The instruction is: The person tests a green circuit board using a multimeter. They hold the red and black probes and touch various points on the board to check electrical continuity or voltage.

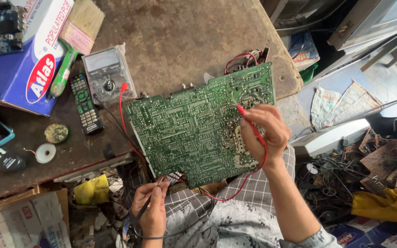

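- Head view: a person seated at a worn brown worktop [180, 32] probes a large green printed circuit board [194, 133], solder side up, which rests partly on the worktop's edge and partly over the lap.
- The right hand [263, 133], at about 3 o'clock of the board, has its grip closed around a slim red test probe [249, 120], tip pressed to the board's upper right area while the palm steadies that edge.
- The left hand [151, 206], at 6 o'clock below the board, pinches a thin black test probe [145, 206] in a narrow grip, its tip near the board's lower edge.
- A red lead [124, 115] runs from the board's left side up to a grey analogue multimeter [108, 76] at 10 o'clock on the worktop.
- By judgement, the board is light and stiff but fragile: the solder points look sharp, and flexing could crack joints; it is best held by its bare edges, away from the red and black wires [242, 59] bunched at its top corner.
- The probes look light and smooth, with trailing leads that could snag; best taken on their insulated shafts.
- Nearby lie a black remote control [84, 104], a green-handled brush [72, 46], a white solder reel [45, 153] and a blue cardboard box [19, 69], all left of the board, at 9 to 11 o'clock.
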